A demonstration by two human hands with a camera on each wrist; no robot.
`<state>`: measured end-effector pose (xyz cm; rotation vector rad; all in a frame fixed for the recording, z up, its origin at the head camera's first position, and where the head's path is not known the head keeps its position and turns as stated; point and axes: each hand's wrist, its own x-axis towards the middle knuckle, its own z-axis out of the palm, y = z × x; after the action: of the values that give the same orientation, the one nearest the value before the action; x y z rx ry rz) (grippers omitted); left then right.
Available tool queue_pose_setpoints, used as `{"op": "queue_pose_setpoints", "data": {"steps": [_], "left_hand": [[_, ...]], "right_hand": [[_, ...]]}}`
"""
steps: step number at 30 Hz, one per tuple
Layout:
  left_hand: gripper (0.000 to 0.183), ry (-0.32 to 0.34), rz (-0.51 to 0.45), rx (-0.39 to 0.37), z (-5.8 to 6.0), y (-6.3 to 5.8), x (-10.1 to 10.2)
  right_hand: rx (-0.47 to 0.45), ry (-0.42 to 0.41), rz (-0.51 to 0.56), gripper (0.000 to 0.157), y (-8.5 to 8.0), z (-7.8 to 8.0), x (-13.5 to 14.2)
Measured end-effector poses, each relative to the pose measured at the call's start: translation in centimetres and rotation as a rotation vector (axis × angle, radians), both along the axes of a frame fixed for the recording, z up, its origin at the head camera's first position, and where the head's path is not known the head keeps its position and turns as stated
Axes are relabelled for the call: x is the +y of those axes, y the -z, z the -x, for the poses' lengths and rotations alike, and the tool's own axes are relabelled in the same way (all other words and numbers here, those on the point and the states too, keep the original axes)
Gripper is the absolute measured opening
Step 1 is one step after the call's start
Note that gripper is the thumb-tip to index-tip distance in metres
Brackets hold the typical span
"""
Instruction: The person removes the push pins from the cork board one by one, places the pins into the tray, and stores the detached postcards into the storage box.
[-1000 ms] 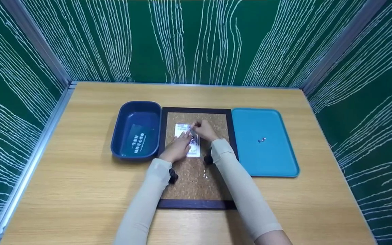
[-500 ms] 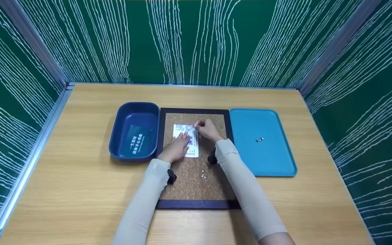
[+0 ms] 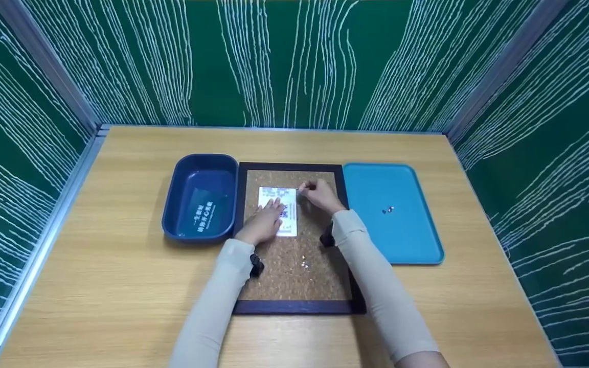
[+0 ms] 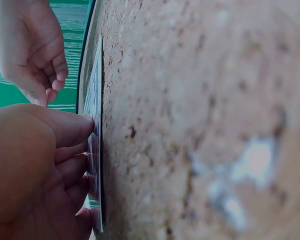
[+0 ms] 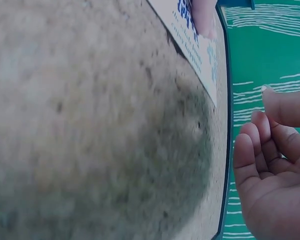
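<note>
A white printed card [image 3: 290,222] with blue-purple patterning lies on a dark-framed cork board [image 3: 284,283]. My left hand [image 3: 264,222] rests on the card's left side, its spread fingers pressing it down. In the left wrist view, the fingertips [image 4: 88,122] of that hand touch the card's face. Just right of the card's upper right corner is my right hand [image 3: 321,194], thumb and forefinger brought together. A tiny pale thing [image 5: 265,88] shows at its thumb tip in the right wrist view; its kind is too small to make out. The other fingers are curled.
Several small shiny clear bits [image 3: 304,262] lie on the lower cork. Left of the board stands a dark blue bin [image 3: 167,209] with a teal, white-lettered sheet [image 3: 203,217] inside. On the right, a turquoise tray [image 3: 409,240] bears small bits [image 3: 388,210].
My right hand has moved right, from over the card's upper part to just beyond its upper right corner. My left hand stays on the card.
</note>
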<state>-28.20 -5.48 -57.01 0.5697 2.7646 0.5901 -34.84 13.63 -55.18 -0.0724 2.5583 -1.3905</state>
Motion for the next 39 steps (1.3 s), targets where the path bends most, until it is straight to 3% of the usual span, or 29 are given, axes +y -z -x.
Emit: {"op": "queue_pose_setpoints", "data": {"steps": [11, 20, 39], "left_hand": [[0.05, 0.002, -0.001, -0.023, 0.1, 0.0, -0.1], [0.051, -0.004, -0.008, -0.045, 0.1, 0.1, -0.1], [0.05, 0.025, -0.029, -0.002, 0.0, 0.0, -0.1]], "right_hand": [[0.067, 0.056, -0.02, 0.011, 0.2, 0.0, 3.1], [0.038, 0.14, 0.007, 0.012, 0.5, -0.2, 5.6], [0.036, 0.186, -0.027, 0.017, 0.4, -0.8, 10.0]]}}
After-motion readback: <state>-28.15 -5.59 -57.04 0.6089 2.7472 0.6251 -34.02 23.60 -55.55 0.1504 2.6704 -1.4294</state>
